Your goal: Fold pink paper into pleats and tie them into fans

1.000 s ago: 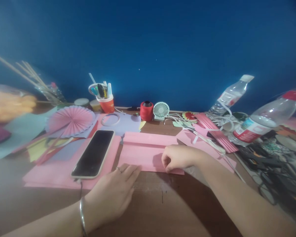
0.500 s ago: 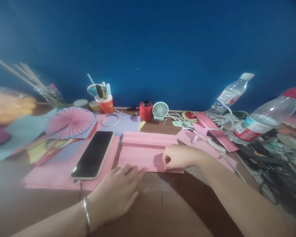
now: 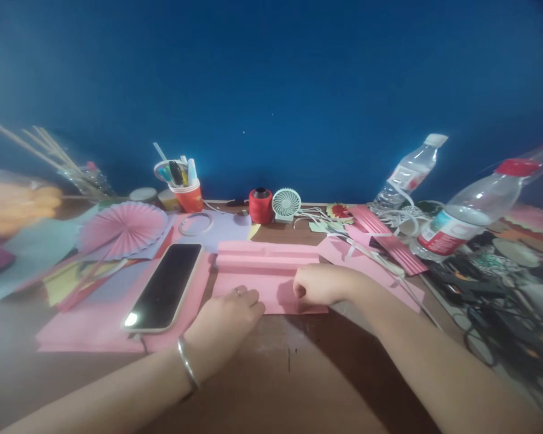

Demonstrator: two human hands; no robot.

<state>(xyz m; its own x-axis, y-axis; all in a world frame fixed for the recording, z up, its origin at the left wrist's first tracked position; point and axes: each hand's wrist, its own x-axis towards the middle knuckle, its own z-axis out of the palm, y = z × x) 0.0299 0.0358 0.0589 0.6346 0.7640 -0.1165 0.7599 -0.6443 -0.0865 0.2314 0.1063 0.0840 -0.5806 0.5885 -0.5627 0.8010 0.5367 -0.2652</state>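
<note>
A sheet of pink paper (image 3: pixel 262 286) with creased strips along its far side lies flat on the brown table. My left hand (image 3: pixel 233 316), wearing a ring and a silver bangle, is closed at the sheet's near left edge. Its fingers curl over the paper and the thumb is hidden. At the near right edge my right hand (image 3: pixel 319 284) is closed too, pinching the paper with fingers bent inward. A phone (image 3: pixel 165 289) lies left of the sheet on more pink paper (image 3: pixel 76 325).
A pleated pink paper fan (image 3: pixel 124 229) lies at the left. Behind stand a cup of pens (image 3: pixel 187 196), a red jar-like object (image 3: pixel 260 208) and a small fan (image 3: pixel 286 204). On the right are plastic bottles (image 3: pixel 461 223), a folded pink strip (image 3: pixel 389 241) and dark clutter (image 3: pixel 493 295).
My left hand has moved forward and its outstretched fingers have curled in at the paper's near edge. My right hand stays pinched at the right end. The view has shifted slightly.
</note>
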